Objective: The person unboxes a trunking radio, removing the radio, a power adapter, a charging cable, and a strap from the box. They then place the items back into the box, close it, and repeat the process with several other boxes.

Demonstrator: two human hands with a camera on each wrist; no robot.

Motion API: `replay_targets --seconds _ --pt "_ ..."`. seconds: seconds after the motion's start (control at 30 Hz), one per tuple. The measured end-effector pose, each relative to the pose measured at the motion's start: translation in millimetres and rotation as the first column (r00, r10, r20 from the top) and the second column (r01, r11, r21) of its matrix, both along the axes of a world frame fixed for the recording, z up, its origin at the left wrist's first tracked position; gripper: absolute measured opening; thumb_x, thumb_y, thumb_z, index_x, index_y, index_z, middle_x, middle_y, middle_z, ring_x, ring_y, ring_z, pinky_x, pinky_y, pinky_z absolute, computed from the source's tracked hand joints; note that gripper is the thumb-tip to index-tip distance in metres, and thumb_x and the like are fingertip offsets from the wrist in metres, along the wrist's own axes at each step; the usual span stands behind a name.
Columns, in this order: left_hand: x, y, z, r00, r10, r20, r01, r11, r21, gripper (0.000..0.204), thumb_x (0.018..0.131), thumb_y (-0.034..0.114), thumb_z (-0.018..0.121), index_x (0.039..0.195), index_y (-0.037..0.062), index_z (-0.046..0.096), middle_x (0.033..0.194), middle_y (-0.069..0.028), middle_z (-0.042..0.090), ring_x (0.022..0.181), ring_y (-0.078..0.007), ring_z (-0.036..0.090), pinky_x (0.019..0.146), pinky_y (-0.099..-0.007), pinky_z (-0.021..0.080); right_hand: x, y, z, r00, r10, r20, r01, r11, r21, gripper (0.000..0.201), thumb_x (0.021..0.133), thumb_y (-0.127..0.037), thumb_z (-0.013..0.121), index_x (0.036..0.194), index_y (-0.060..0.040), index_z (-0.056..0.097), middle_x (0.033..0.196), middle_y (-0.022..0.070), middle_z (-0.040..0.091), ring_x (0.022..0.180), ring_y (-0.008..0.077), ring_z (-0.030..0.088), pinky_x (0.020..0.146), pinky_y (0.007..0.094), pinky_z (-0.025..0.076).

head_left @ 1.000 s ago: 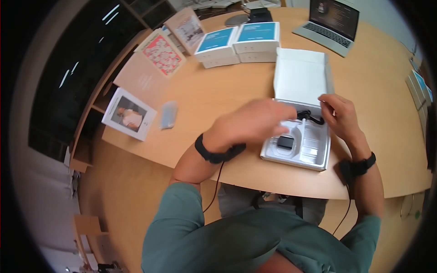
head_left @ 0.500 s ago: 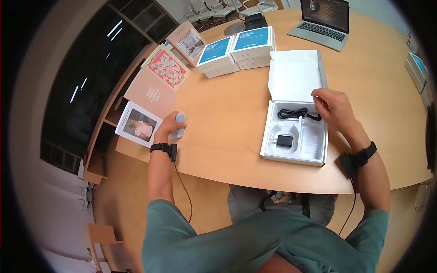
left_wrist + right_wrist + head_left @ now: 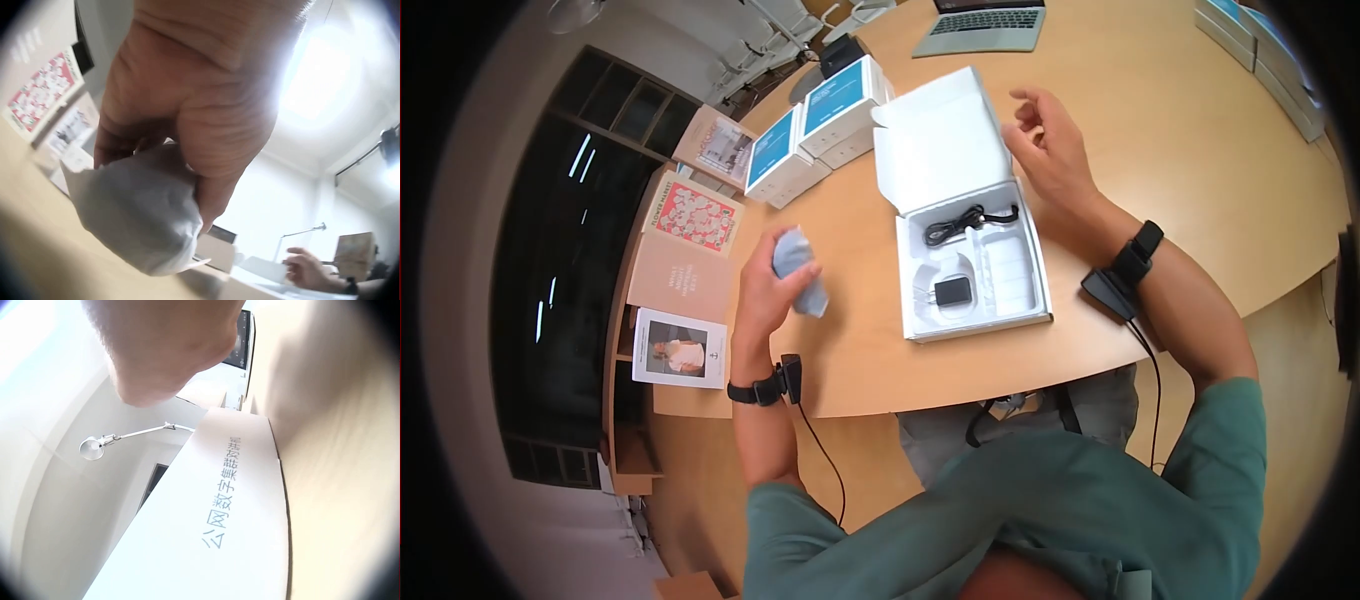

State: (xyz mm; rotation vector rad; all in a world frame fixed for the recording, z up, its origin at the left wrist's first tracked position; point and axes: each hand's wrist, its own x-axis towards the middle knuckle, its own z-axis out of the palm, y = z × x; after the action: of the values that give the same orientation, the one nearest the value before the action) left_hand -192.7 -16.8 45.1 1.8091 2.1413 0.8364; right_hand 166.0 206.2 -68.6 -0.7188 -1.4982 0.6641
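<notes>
Keeping the pinch light but firm suits the packet [image 3: 813, 298], whose thin, wrinkled wrap looks likely to slip or crumple if squeezed hard. The left hand [image 3: 763, 290] grips it from above at left of centre in the frame, thumb on one side and fingers on the other, with the lower part hanging free in the left wrist view. What is inside the wrap cannot be told, so the thumb and fingers should press on the solid part rather than on the loose edge. The two hands are well apart. The right hand [image 3: 1055, 155], at upper right of centre, has its fingers loosely bent and nothing visible in them, beside the raised lid [image 3: 940, 140]; whether a fingertip touches the lid cannot be told. Resting it there lightly would be enough to steady the card, as a push could tip the lid or nudge the box [image 3: 980, 328]. The box lies open at centre, its tray [image 3: 1005, 270] bearing the cable [image 3: 960, 225] near the hinge and the adapter [image 3: 952, 291] nearer the person. Any move of the packet goes best a little above the table [image 3: 860, 370], high enough for the hanging end to clear the box's rim, and slow enough that neither cable nor adapter gets knocked. A level wrist would keep the packet from swinging.
</notes>
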Motion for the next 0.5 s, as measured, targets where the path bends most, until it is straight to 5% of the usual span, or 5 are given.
replay_targets --seconds 0.03,0.2,0.27,0.43,0.5 --pt "22 6 8 0.984 -0.086 0.158 0.075 0.994 0.075 0.053 0.091 0.018 0.087 0.136 0.0009 0.065 0.111 -0.0085 0.075 0.098 -0.0176 0.072 0.087 -0.0354 0.06 0 0 -1 0.999 0.033 0.011 -0.033 0.998 -0.06 0.063 0.099 -0.025 0.078 0.154 -0.0051 0.054 0.124 0.0187 0.067 0.111 0.0271 0.066 0.09 0.0395 0.058" --pt "133 44 13 0.909 -0.324 0.264 0.316 0.946 0.073 0.049 0.096 0.022 0.085 0.135 0.0009 0.066 0.111 -0.0079 0.075 0.097 -0.0148 0.071 0.086 -0.0335 0.059 -5 -1 -15 0.984 0.161 0.077 -0.141 0.966 -0.219 0.091 0.097 -0.035 0.079 0.171 -0.0086 0.032 0.136 0.0271 0.069 0.121 0.0355 0.069 0.099 0.0468 0.058" --pt "164 60 4 0.878 -0.412 0.244 0.408 0.91 0.069 0.049 0.096 0.024 0.085 0.135 0.0002 0.065 0.111 -0.0098 0.075 0.096 -0.0161 0.071 0.086 -0.034 0.059 -4 -7 -13 0.918 0.397 0.018 -0.36 0.848 -0.389 0.092 0.098 -0.034 0.078 0.172 -0.0094 0.029 0.126 0.0269 0.074 0.114 0.037 0.073 0.099 0.0465 0.057" --pt "204 87 -21 0.878 -0.448 0.167 0.469 0.874 -0.123 0.048 0.099 0.029 0.085 0.131 0.0006 0.064 0.108 -0.0077 0.075 0.096 -0.0133 0.068 0.085 -0.0321 0.057 -4 -5 -20 0.93 0.326 0.167 -0.26 0.909 -0.325 0.082 0.1 -0.026 0.065 0.17 -0.0072 0.028 0.118 0.0369 0.074 0.11 0.0529 0.073 0.1 0.0532 0.056" --pt "211 90 -28 0.887 -0.44 0.142 0.458 0.879 -0.136 0.047 0.099 0.032 0.084 0.128 0.0 0.065 0.107 -0.0094 0.075 0.096 -0.0151 0.069 0.086 -0.0338 0.057 -8 -2 -26 0.944 0.279 0.175 -0.219 0.929 -0.299 0.081 0.1 -0.023 0.066 0.171 -0.0092 0.03 0.106 0.0274 0.073 0.097 0.0431 0.073 0.09 0.0486 0.056"
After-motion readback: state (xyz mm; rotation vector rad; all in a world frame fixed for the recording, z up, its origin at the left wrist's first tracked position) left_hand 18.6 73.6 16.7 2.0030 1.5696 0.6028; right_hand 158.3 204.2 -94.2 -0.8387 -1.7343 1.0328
